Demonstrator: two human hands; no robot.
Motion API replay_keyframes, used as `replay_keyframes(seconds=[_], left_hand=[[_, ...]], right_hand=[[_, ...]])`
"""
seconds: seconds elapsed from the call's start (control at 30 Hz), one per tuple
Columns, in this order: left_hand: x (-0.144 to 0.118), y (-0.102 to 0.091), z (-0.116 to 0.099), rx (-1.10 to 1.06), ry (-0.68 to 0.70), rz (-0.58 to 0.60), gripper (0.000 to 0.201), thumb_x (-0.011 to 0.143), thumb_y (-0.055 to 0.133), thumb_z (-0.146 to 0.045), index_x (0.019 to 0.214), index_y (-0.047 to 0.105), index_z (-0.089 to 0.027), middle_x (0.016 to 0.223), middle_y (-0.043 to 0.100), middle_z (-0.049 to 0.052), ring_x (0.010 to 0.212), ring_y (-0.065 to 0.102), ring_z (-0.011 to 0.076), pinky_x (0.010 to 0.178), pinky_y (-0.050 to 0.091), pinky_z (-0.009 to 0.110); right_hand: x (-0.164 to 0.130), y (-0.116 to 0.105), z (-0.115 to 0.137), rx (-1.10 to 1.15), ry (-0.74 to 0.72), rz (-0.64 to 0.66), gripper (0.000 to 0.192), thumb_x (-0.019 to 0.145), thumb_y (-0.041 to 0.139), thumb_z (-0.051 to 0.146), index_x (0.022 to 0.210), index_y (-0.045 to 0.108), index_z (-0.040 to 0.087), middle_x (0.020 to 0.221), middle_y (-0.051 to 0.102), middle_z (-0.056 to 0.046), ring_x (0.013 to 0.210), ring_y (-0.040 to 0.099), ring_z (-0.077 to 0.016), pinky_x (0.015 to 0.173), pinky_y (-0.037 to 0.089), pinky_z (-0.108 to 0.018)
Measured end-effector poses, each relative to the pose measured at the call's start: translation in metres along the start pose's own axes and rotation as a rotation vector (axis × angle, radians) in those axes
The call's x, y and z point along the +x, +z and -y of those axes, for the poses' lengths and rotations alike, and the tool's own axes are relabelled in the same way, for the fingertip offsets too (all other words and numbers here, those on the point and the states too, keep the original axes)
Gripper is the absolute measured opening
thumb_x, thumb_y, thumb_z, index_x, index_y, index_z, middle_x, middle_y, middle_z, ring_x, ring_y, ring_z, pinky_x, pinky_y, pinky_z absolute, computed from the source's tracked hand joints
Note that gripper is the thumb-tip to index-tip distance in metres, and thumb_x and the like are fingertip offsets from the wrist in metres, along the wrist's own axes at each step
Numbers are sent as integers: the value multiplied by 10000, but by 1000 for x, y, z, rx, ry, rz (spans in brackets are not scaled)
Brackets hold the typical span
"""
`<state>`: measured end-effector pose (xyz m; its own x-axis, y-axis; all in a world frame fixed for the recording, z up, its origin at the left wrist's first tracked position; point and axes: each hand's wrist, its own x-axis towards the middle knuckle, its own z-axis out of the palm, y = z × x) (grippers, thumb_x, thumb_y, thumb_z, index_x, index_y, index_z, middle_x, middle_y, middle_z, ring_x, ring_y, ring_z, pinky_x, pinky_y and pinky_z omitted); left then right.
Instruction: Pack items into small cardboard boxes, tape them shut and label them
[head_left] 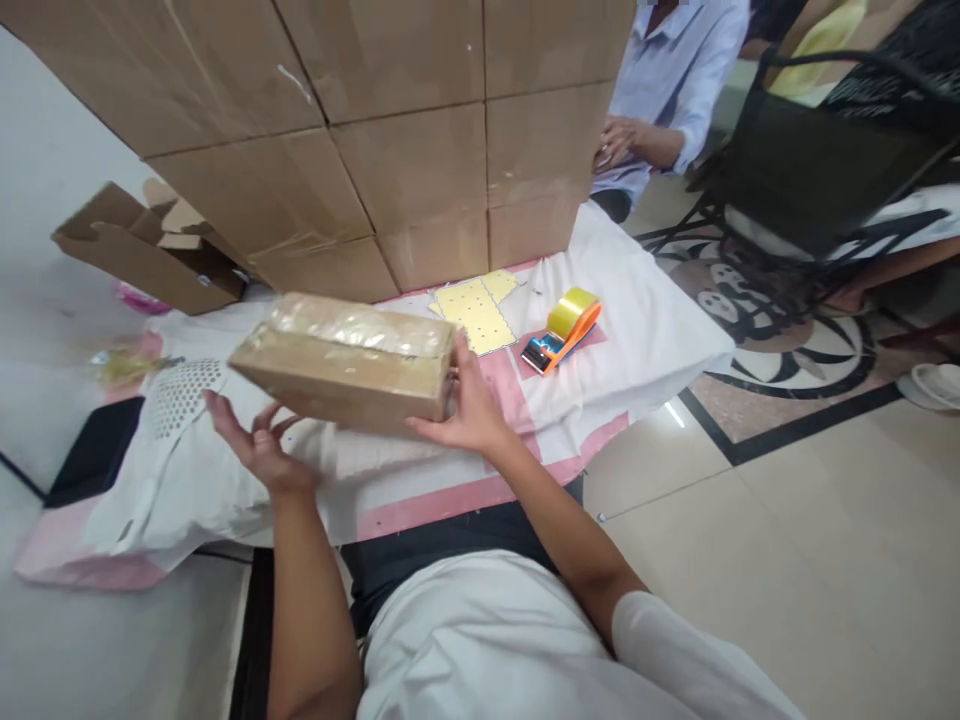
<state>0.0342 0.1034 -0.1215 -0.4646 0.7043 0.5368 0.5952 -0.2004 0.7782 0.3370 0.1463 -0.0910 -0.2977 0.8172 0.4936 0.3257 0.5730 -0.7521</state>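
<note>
A taped brown cardboard box [345, 365] is held up between my two hands above a white and pink cloth [645, 320]. My right hand [469, 405] grips its right end, thumb on the side. Under the box's left end, my left hand [255, 440] lies palm up with fingers spread, touching the bottom. Clear tape covers the box's top.
A wall of stacked cardboard boxes [405, 130] rises behind. An orange tape dispenser [564, 330] and yellow perforated sheets [476, 312] lie on the cloth. An open carton [142, 250] sits left. Another person [667, 90] sits at the back right, beside a black chair [817, 160].
</note>
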Motion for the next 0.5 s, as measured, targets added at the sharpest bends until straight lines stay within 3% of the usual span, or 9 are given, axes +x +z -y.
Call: replay_keyframes(seconds=[0.07,0.13,0.23,0.33,0.4,0.5], left_hand=[[-5,10,3,-73,74,-3,798,931,386,-613,1647,235,-294,1740,141,172,1126,693,300,680,598,393],[-7,15,4,-69,118,60,734,973,421,-589,1632,305,-288,1718,230,185,1090,716,278,676,597,359],[-6,16,5,-64,112,119,656,1020,423,-505,1632,329,-287,1696,291,196,1066,732,272,685,600,352],[-7,14,7,-49,97,155,602,1030,416,-454,1606,387,-280,1674,348,185,1035,743,260,698,600,350],[-8,15,6,-36,102,175,580,1031,420,-419,1593,412,-272,1664,374,177,1029,743,248,722,601,348],[-9,16,1,18,108,218,572,1024,447,-391,1580,436,-256,1650,406,171,1013,740,231,798,607,364]], right_hand=[[4,-35,-1,-36,27,-177,1423,790,756,701,1613,-311,244,1697,171,-200,1533,332,-343,1197,431,-519],[8,-81,-2,-81,38,-373,1398,798,733,720,1615,-306,265,1700,172,-185,1554,310,-345,1171,461,-502],[6,-156,-4,-222,94,-590,1279,866,686,647,1615,-298,316,1676,221,-165,1485,424,-325,1073,537,-479],[-3,-219,-14,-507,175,-792,1242,886,671,541,1620,-292,270,1679,168,-193,1517,362,-349,1134,467,-544],[-8,-246,-29,-669,250,-879,1307,816,737,509,1638,-238,220,1662,177,-226,1545,293,-379,1201,370,-595],[-10,-264,-62,-705,423,-870,1333,733,794,462,1660,-118,170,1562,298,-267,1468,393,-408,1210,350,-583]])
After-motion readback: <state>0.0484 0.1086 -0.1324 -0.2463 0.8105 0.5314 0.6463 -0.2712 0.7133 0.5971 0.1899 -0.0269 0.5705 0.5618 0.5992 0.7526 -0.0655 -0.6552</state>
